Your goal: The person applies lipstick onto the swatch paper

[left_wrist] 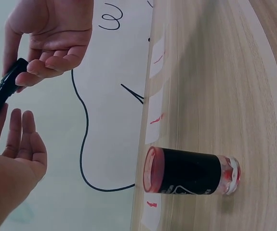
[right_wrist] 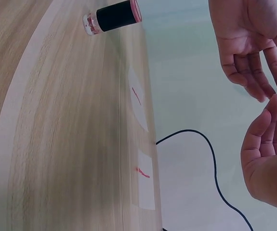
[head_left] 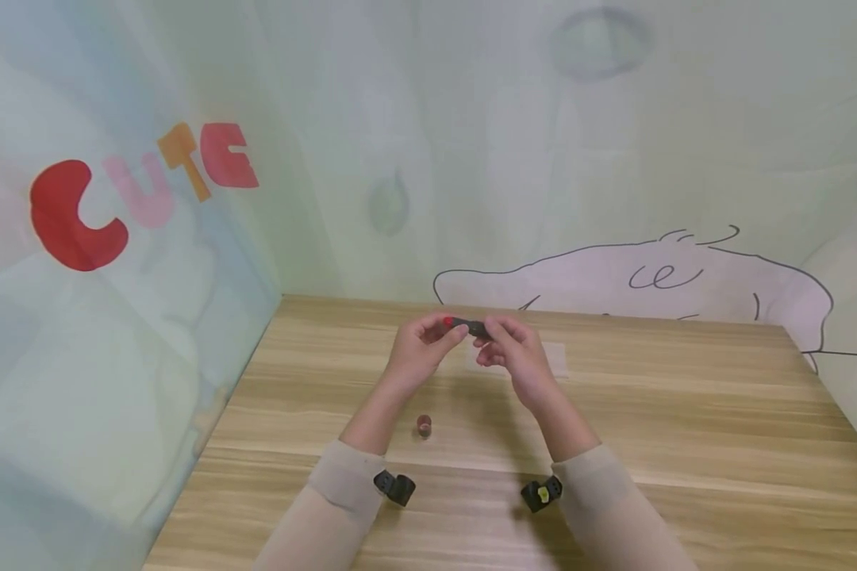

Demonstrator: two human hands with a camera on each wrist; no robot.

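Note:
In the head view, both hands hold a short black tube with a red end (head_left: 460, 323) above the far part of the table. My left hand (head_left: 420, 353) pinches it near the red end between thumb and fingers. The other end is gripped by my right hand (head_left: 518, 349), its lower fingers loosely bent. The left wrist view shows the tube (left_wrist: 8, 85) slanting between the two hands. Nearer me, on the table, stands a small container (left_wrist: 191, 171) with a clear base, black wrap and reddish end.
White paper slips (head_left: 557, 359) with red strokes lie on the wooden table (head_left: 685, 412) beyond and below the hands. A printed curtain (head_left: 328, 198) hangs along the table's back and left side. Each wrist carries a small black camera (head_left: 398, 488).

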